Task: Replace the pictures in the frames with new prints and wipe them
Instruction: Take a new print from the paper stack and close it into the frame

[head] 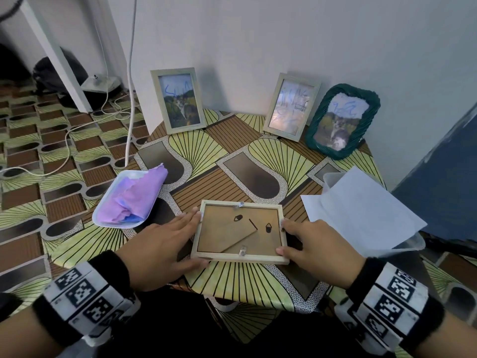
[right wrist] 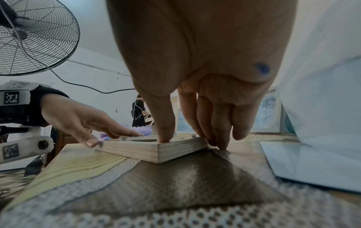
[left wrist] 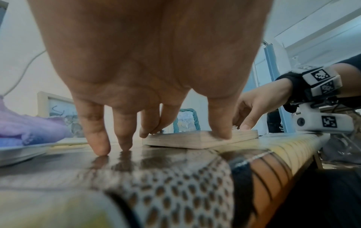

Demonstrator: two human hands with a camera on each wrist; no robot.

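Note:
A light wooden picture frame (head: 240, 257) lies face down near the table's front edge, its brown backing board and stand facing up. My left hand (head: 165, 241) lies flat at its left edge, fingers straight; in the left wrist view the thumb presses the frame (left wrist: 195, 138) and two fingers (left wrist: 98, 138) touch the table. My right hand (head: 320, 249) sits at the right edge. Its thumb rests on the near corner of the frame (right wrist: 136, 149), and its fingers (right wrist: 218, 123) stand against the side. Three more frames lean on the wall: a wooden one (head: 178, 100), another wooden one (head: 291, 107) and a green woven one (head: 342, 120).
A purple cloth (head: 134, 197) lies in a white tray (head: 103, 215) at the left of the table. White paper sheets (head: 361, 202) rest over a clear plastic container (head: 407, 246) at the right. Cables (head: 67, 140) run across the floor at the left.

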